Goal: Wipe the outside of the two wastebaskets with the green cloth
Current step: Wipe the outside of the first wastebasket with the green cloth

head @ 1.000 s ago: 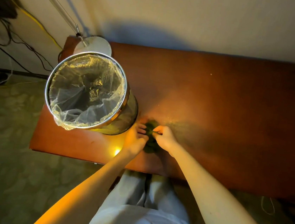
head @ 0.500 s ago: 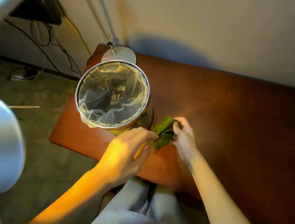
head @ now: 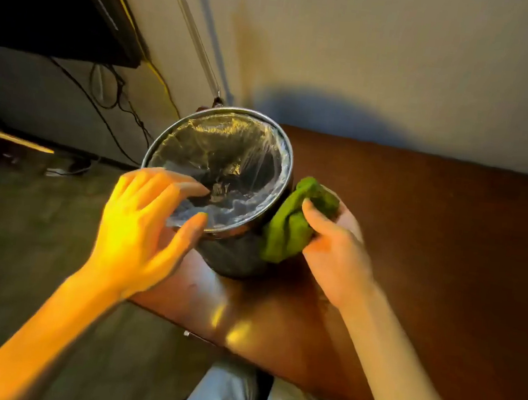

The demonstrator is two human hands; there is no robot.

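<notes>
A round metal wastebasket [head: 236, 256] with a clear plastic liner stands at the left end of a brown wooden table [head: 432, 238]. My left hand [head: 141, 228] is spread over its near rim, fingers reaching across the liner and thumb at the rim's edge. My right hand [head: 333, 244] grips a bunched green cloth [head: 292, 226], which presses against the basket's right outer side. Only one wastebasket is in view.
A thin metal lamp pole [head: 193, 30] rises behind the basket against the wall. Dark furniture [head: 54, 8] and loose cables [head: 112, 100] lie at the upper left above the carpeted floor. My legs show below the table's near edge.
My right hand lifted the green cloth from the table onto the basket's right side. My left hand let go of the cloth and moved onto the basket's rim. The view shifted left.
</notes>
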